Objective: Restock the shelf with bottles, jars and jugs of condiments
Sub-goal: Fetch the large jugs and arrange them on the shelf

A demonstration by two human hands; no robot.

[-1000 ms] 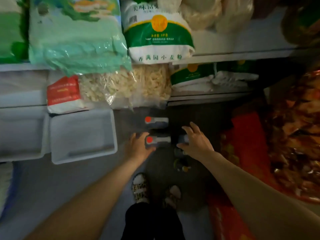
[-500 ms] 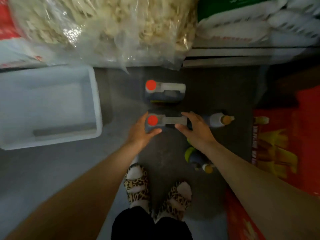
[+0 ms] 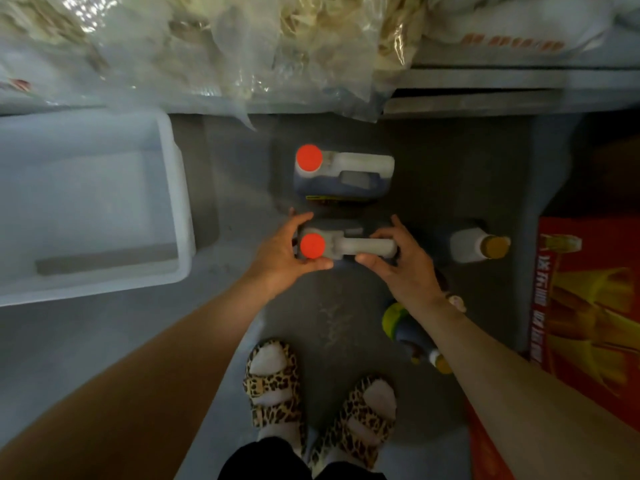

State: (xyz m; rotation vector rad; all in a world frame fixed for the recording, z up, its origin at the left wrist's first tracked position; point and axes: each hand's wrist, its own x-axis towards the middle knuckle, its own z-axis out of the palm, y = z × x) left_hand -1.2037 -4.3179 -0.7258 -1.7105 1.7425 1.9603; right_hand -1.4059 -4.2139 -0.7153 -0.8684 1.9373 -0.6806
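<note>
Two dark jugs with red caps stand on the grey floor below the shelf. The near jug (image 3: 349,247) sits between both hands. My left hand (image 3: 282,251) curls round its capped end, thumb under the cap. My right hand (image 3: 401,258) grips the far end of its pale handle. The far jug (image 3: 343,173) stands untouched just beyond. A white bottle with a yellow cap (image 3: 479,244) lies on its side to the right. A green-labelled bottle (image 3: 412,332) lies partly hidden under my right forearm.
A white plastic bin (image 3: 173,202) stands on the floor at the left. Clear bags of dried food (image 3: 242,46) overhang the shelf edge (image 3: 519,100) above the jugs. A red carton (image 3: 588,306) lines the right side. My sandalled feet (image 3: 318,393) stand just behind the jugs.
The view has dropped closer to the floor and the jugs. Both hands have closed in from beside the near jug to gripping its cap end and handle.
</note>
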